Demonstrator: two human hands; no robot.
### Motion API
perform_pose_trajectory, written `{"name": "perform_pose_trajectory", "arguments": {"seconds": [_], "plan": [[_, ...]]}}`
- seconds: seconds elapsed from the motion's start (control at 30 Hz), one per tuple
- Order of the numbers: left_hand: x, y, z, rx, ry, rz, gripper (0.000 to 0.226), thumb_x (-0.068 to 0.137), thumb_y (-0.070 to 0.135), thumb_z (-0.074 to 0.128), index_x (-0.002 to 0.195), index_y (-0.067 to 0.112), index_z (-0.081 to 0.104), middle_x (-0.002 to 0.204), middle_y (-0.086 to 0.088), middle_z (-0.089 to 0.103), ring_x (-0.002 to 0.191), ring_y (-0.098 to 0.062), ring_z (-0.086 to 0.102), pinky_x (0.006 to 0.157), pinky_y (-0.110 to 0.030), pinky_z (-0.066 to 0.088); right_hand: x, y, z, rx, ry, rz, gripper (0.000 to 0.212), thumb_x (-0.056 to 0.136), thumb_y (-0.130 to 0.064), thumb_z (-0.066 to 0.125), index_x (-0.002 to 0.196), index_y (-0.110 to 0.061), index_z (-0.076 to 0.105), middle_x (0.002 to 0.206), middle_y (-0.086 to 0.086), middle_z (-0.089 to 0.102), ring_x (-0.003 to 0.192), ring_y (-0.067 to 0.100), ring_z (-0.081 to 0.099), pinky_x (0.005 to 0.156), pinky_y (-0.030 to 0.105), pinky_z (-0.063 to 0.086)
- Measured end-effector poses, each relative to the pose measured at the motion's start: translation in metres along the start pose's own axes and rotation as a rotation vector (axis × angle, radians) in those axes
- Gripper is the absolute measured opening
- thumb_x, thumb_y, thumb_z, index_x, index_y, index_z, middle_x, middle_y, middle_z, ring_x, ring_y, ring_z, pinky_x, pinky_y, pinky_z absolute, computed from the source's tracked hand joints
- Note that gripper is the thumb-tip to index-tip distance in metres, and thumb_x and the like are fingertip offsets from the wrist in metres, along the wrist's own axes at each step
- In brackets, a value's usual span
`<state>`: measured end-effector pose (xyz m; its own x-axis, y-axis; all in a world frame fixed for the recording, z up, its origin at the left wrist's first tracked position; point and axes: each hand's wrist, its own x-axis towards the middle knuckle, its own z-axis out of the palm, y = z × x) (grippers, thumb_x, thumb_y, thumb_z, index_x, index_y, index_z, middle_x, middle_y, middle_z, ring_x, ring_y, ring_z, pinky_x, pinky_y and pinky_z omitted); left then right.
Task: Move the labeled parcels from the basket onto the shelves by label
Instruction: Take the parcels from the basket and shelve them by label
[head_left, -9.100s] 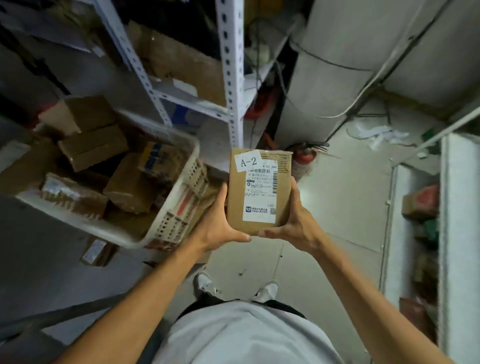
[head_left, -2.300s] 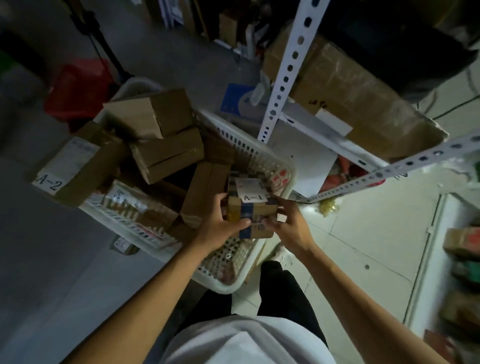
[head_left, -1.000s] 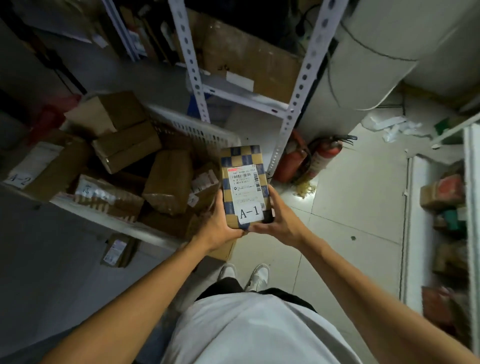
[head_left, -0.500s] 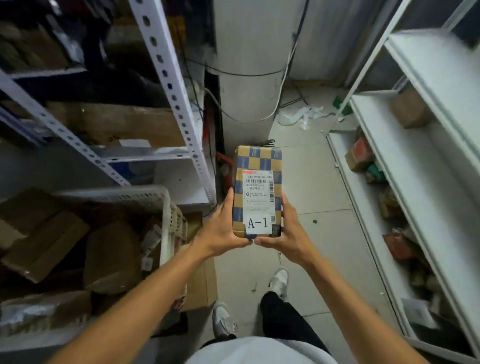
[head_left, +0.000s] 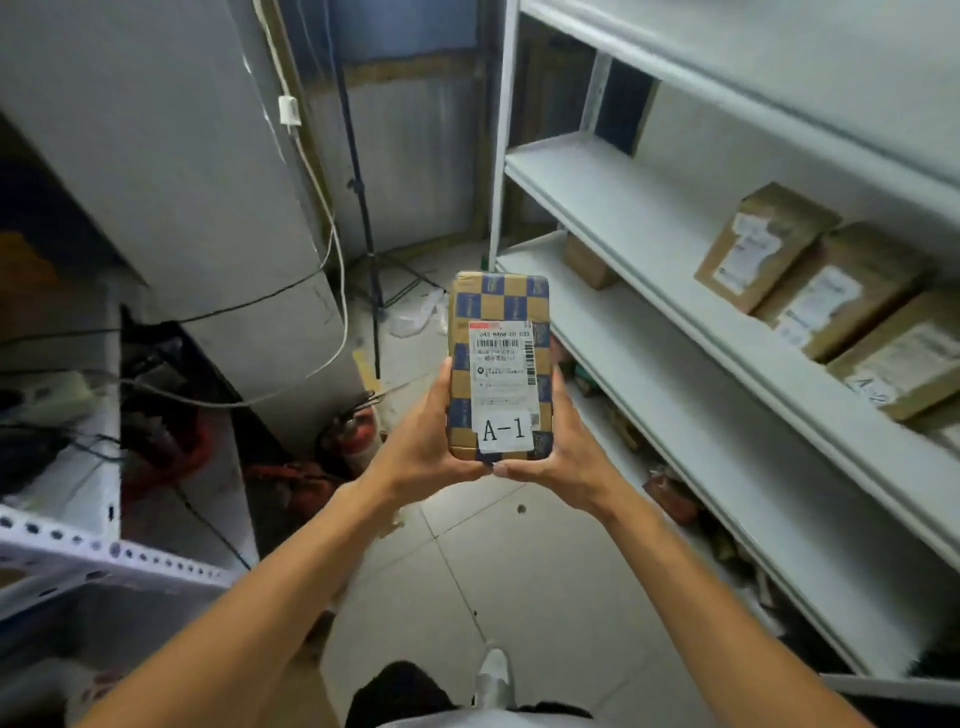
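View now swung from basket to white shelves (head_left: 675, 270), A-1 parcel (head_left: 498, 364) in two-handed grip, brown boxes (head_left: 810, 291) alongside.

Glossy taped cardboard parcel (head_left: 498, 364)

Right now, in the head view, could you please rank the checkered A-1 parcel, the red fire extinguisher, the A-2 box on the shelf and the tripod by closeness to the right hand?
1. Checkered A-1 parcel: held in the right hand.
2. Red fire extinguisher: on the floor, to the left.
3. A-2 box: on the shelf to the right.
4. Tripod: in the far corner.
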<state>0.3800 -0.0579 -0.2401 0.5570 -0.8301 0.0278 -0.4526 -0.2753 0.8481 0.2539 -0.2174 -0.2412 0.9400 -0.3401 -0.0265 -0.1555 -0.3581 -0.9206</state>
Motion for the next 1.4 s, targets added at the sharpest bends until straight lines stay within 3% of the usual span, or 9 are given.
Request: {"name": "perform_pose_trajectory", "arguments": {"seconds": [0.1, 0.2, 0.3, 0.57, 0.7, 0.87, 0.97, 1.13, 1.4], "plan": [[0.038, 0.007, 0.006, -0.017, -0.028, 0.036, 0.120, 0.069, 0.022, 0.090, 0.156, 0.029, 0.007, 0.146, 0.012, 0.040, 0.110, 0.035, 0.034, 0.088, 0.000, 0.040, 0.016, 0.006, -0.026, -0.029, 0.045, 0.014, 0.127, 0.062, -0.046, 0.089, 0.148, -0.058, -0.003, 0.158, -0.012, 0.031, 0.143, 0.010, 0.036, 0.114, 0.045, 0.041], [0.079, 0.010, 0.013, -0.019, -0.064, 0.066, 0.120, 0.069, 0.017, 0.089, 0.146, 0.044, 0.001, 0.144, 0.011, 0.040, 0.107, 0.037, 0.035, 0.083, 0.006, 0.038, 0.036, 0.018, -0.048, -0.038, 0.098, 0.063, 0.131, 0.065, -0.039, 0.091, 0.153, -0.049, -0.006, 0.161, -0.010, 0.026, 0.145, 0.011, 0.033, 0.115, 0.048, 0.039], [0.119, 0.007, 0.015, -0.047, -0.106, 0.081, 0.121, 0.069, 0.014, 0.089, 0.146, 0.043, 0.000, 0.143, 0.010, 0.041, 0.104, 0.039, 0.035, 0.079, 0.007, 0.037, 0.060, 0.028, -0.064, -0.058, 0.148, 0.099, 0.131, 0.063, -0.040, 0.091, 0.152, -0.051, -0.004, 0.160, -0.010, 0.027, 0.143, 0.010, 0.033, 0.114, 0.048, 0.041], [0.245, 0.021, -0.016, -0.088, -0.223, 0.167, 0.121, 0.068, 0.015, 0.089, 0.146, 0.050, 0.004, 0.138, 0.020, 0.041, 0.115, 0.026, 0.044, 0.086, -0.005, 0.047, 0.151, 0.018, -0.119, -0.090, 0.310, 0.142, 0.129, 0.061, -0.040, 0.092, 0.154, -0.047, 0.003, 0.156, -0.009, 0.036, 0.140, 0.013, 0.041, 0.109, 0.047, 0.047], [0.316, 0.079, -0.038, -0.076, -0.254, 0.294, 0.122, 0.064, 0.020, 0.091, 0.153, 0.037, 0.008, 0.141, 0.017, 0.046, 0.122, 0.010, 0.050, 0.093, -0.014, 0.051, 0.183, -0.020, -0.174, -0.134, 0.485, 0.114, 0.134, 0.057, -0.048, 0.092, 0.154, -0.046, -0.001, 0.155, -0.008, 0.037, 0.138, 0.014, 0.044, 0.108, 0.047, 0.048], [0.395, 0.188, -0.041, 0.002, -0.179, 0.635, 0.130, 0.063, 0.030, 0.091, 0.153, 0.035, -0.003, 0.142, 0.010, 0.045, 0.117, 0.007, 0.045, 0.088, -0.003, 0.041, 0.194, -0.078, -0.282, -0.225, 0.705, -0.048, 0.136, 0.060, -0.047, 0.091, 0.156, -0.038, -0.004, 0.154, -0.004, 0.038, 0.136, 0.014, 0.046, 0.105, 0.040, 0.050], [0.425, 0.240, -0.012, -0.034, -0.215, 0.791, 0.123, 0.065, 0.031, 0.089, 0.154, 0.026, 0.004, 0.149, 0.006, 0.039, 0.130, -0.002, 0.044, 0.093, -0.004, 0.042, 0.178, -0.093, -0.336, -0.300, 0.814, -0.061, 0.132, 0.061, -0.041, 0.092, 0.155, -0.036, 0.001, 0.152, -0.005, 0.038, 0.134, 0.011, 0.046, 0.100, 0.036, 0.054], [0.445, 0.300, 0.063, -0.023, -0.272, 0.857, 0.132, 0.064, 0.023, 0.091, 0.157, 0.029, -0.002, 0.156, -0.001, 0.036, 0.137, -0.023, 0.046, 0.098, -0.050, 0.053, 0.111, -0.082, -0.401, -0.376, 0.946, -0.041, 0.132, 0.060, -0.042, 0.093, 0.156, -0.033, 0.002, 0.151, -0.003, 0.039, 0.133, 0.012, 0.048, 0.099, 0.039, 0.055], [0.431, 0.382, 0.209, -0.116, -0.528, 0.966, 0.125, 0.072, 0.018, 0.086, 0.157, 0.036, -0.003, 0.156, 0.012, 0.029, 0.139, -0.011, 0.037, 0.109, -0.043, 0.045, -0.023, -0.037, -0.473, -0.496, 1.166, 0.110, 0.141, 0.063, -0.039, 0.092, 0.157, -0.033, -0.013, 0.162, -0.005, 0.026, 0.142, 0.011, 0.038, 0.106, 0.046, 0.050]]}}
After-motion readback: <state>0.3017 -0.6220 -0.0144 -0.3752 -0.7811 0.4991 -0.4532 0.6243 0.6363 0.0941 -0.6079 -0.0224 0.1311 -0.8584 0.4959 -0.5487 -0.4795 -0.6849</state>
